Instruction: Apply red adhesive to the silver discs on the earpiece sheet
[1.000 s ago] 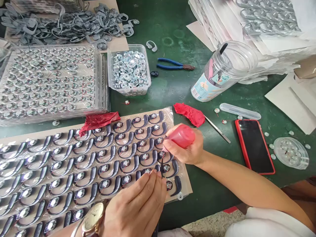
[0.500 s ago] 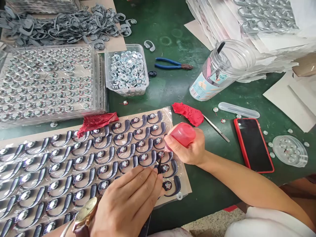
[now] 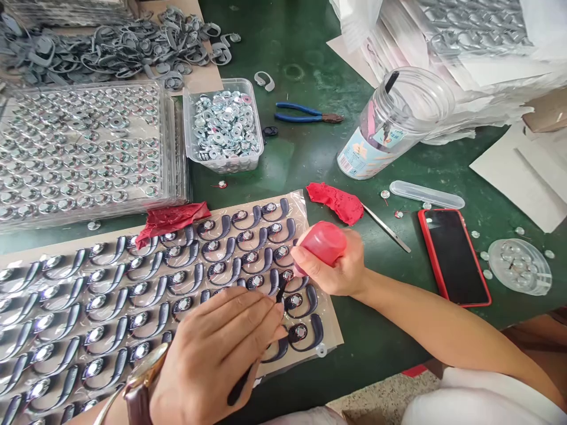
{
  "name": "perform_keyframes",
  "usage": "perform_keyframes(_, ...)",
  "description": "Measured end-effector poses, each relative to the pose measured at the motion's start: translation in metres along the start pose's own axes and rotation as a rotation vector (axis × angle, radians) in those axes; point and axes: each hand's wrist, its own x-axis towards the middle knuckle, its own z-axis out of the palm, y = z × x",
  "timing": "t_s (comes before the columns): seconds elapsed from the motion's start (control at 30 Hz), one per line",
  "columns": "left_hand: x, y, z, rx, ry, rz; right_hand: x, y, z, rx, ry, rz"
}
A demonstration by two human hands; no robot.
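Observation:
My right hand [image 3: 339,268] grips a small pink squeeze bottle [image 3: 322,243], its tip pointed down at one of the dark ear-hook parts [image 3: 296,301] near the right end of the sheet. My left hand [image 3: 217,351], with a watch on the wrist, is closed around a thin black tool [image 3: 248,372] whose tip touches the same ear hook area. Rows of ear hooks with round silver speaker discs lie on a plastic-covered cardboard sheet [image 3: 330,330].
A stack of clear trays of discs [image 3: 84,147], a tub of metal washers [image 3: 224,127], grey ear hooks [image 3: 110,47], blue pliers [image 3: 305,113], a clear jar [image 3: 392,127], red cloths [image 3: 339,202], tweezers [image 3: 387,229] and a red phone [image 3: 454,257] lie on the green table.
My left hand slid left and toward me along the sheet, showing more of the black tool. My right hand with the pink bottle stayed nearly still.

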Motion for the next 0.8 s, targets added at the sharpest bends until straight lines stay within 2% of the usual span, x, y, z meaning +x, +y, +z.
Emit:
perform_keyframes(0.2,0.010,-0.013,-0.005,-0.153,0.085,-0.109,-0.004,0.001,0.003,0.056,0.008,-0.077)
perform_keyframes(0.3,0.013,-0.015,-0.005,-0.161,0.107,-0.117,0.000,-0.001,0.000,0.180,0.038,0.021)
perform_keyframes(0.4,0.009,-0.015,-0.006,-0.119,0.065,-0.052,0.014,-0.004,-0.003,0.260,-0.001,0.112)
perform_keyframes(0.47,0.005,-0.017,-0.005,-0.046,0.044,0.019,0.026,-0.002,-0.002,0.220,-0.011,0.106)
perform_keyframes(0.57,0.001,-0.021,-0.002,0.121,0.037,0.105,0.036,0.005,0.004,0.177,0.050,0.064)
perform_keyframes(0.67,0.002,-0.027,0.002,0.199,0.024,0.141,0.035,0.014,0.010,0.226,0.067,0.060)
perform_keyframes(0.8,0.004,-0.030,0.007,0.236,0.000,0.175,0.026,0.022,0.013,0.237,0.012,0.061)
